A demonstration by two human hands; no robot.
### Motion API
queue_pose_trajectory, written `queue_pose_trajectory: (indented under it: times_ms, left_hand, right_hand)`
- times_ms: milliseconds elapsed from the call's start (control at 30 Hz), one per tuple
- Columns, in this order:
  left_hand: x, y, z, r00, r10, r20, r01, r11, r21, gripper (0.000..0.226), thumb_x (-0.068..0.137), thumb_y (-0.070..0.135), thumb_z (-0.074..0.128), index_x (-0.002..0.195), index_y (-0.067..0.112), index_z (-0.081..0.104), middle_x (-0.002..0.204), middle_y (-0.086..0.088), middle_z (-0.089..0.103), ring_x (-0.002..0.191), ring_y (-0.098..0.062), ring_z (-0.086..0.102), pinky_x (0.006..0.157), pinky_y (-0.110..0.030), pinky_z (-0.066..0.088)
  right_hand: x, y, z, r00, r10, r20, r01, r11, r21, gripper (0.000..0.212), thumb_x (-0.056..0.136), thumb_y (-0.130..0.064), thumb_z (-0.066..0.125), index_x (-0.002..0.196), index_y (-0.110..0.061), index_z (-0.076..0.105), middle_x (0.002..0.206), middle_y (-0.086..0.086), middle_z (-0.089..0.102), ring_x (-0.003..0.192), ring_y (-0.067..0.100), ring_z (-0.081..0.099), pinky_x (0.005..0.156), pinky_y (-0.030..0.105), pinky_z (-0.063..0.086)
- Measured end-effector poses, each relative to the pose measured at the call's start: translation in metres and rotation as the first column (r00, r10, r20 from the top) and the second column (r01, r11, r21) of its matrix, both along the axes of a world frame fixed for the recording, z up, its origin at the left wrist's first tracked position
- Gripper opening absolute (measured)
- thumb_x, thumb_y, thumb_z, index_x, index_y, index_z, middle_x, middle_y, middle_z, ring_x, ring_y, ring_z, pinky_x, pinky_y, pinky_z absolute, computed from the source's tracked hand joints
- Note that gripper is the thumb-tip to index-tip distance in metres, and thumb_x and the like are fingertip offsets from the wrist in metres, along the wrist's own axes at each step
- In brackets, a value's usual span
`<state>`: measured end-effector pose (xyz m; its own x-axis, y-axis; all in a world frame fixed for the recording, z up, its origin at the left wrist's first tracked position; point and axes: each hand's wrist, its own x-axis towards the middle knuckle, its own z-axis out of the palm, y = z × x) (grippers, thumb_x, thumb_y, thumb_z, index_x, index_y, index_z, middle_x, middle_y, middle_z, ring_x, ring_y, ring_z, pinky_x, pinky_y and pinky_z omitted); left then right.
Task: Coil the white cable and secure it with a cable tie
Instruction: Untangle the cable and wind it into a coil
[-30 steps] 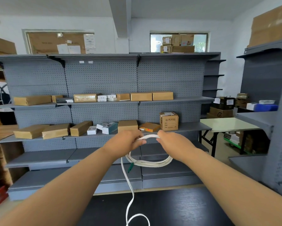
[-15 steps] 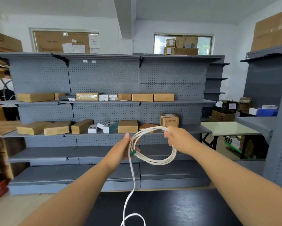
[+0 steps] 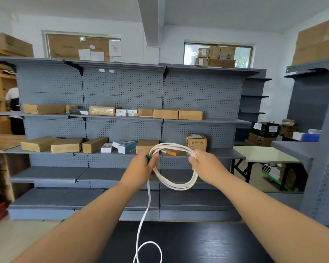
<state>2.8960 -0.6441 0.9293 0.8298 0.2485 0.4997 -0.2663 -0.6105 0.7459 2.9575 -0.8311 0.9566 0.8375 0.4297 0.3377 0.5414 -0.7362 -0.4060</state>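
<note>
Far left, brown cardboard boxes [image 3: 40,144] lie on the grey perforated-metal shelving [image 3: 121,88] that backs the scene. Left of centre, the left hand [image 3: 140,168] has its fingers curled round the left side of the coil, clamping the turns together, presumably so that none springs free; a small green piece [image 3: 148,157] shows at this grip, though whether it is a connector or a tie cannot be told. In the centre, the white round cable [image 3: 171,145] is held in the air between the two hands as several stacked turns, in front of the shelving and above the near black wood-grain table [image 3: 207,243]. Its loose tail [image 3: 150,198] hangs from the left hand to the table, where it lies in one slack loop, so coiling appears only partly complete and no tie is fastened yet. Right of centre, the right hand [image 3: 207,168] grasps the coil's right side with fingers wrapped over the strands, seemingly to hold the loop open and even for the next turn. Far right stands a pale green folding table [image 3: 264,154].
</note>
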Motion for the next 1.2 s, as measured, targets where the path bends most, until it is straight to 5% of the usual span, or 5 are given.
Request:
queue_pose_trajectory:
  times_ms: [300, 633, 867, 1000, 1200]
  left_hand:
    - [0.002, -0.008, 0.027, 0.99, 0.143, 0.004, -0.114, 0.771, 0.626, 0.021, 0.097, 0.029, 0.043, 0.1, 0.009, 0.049, 0.084, -0.014, 0.064, 0.072, -0.029, 0.063, 0.066, -0.042, 0.05]
    - [-0.002, -0.01, 0.031, 0.995, 0.098, -0.024, -0.045, 0.64, 0.767, 0.015, 0.094, 0.023, 0.05, 0.1, 0.01, 0.056, 0.1, -0.009, 0.063, 0.091, -0.026, 0.06, 0.072, -0.034, 0.043]
    - [-0.005, 0.001, 0.035, 0.978, 0.169, -0.121, 0.007, 0.556, 0.831, 0.023, 0.095, 0.025, 0.049, 0.099, 0.003, 0.058, 0.105, -0.015, 0.063, 0.095, -0.03, 0.059, 0.074, -0.032, 0.04]
    - [-0.005, 0.006, 0.033, 0.973, 0.156, -0.17, 0.062, 0.534, 0.843, 0.024, 0.095, 0.026, 0.048, 0.102, 0.005, 0.058, 0.104, -0.015, 0.062, 0.097, -0.03, 0.059, 0.077, -0.034, 0.042]
    - [-0.005, 0.014, 0.029, 0.975, 0.117, -0.189, 0.098, 0.539, 0.837, 0.027, 0.093, 0.03, 0.051, 0.1, 0.006, 0.06, 0.099, -0.013, 0.063, 0.092, -0.029, 0.06, 0.077, -0.037, 0.047]
  right_hand:
    - [-0.008, 0.006, 0.001, 0.984, 0.163, 0.066, -0.145, 0.964, -0.222, 0.029, 0.094, -0.036, 0.05, 0.117, -0.019, 0.046, 0.109, 0.004, 0.062, 0.098, 0.024, 0.059, 0.08, 0.037, 0.049]
    - [-0.017, 0.02, -0.003, 0.974, 0.228, 0.018, -0.225, 0.969, -0.101, 0.017, 0.095, -0.03, 0.05, 0.1, -0.015, 0.055, 0.086, -0.001, 0.056, 0.081, 0.019, 0.053, 0.066, 0.03, 0.038]
    - [-0.013, 0.022, 0.003, 0.922, 0.343, -0.18, -0.319, 0.936, 0.148, 0.055, 0.085, -0.037, 0.066, 0.134, -0.021, 0.047, 0.124, -0.007, 0.058, 0.107, 0.01, 0.055, 0.09, 0.023, 0.04]
    - [-0.013, 0.032, 0.006, 0.92, 0.358, -0.162, -0.344, 0.933, 0.106, 0.053, 0.087, -0.04, 0.061, 0.134, -0.018, 0.051, 0.128, -0.004, 0.059, 0.109, 0.009, 0.055, 0.096, 0.024, 0.04]
    - [-0.018, 0.038, 0.009, 0.919, 0.377, -0.112, -0.382, 0.924, -0.022, 0.026, 0.09, -0.028, 0.061, 0.113, -0.017, 0.067, 0.094, -0.01, 0.061, 0.073, -0.007, 0.049, 0.068, 0.012, 0.037]
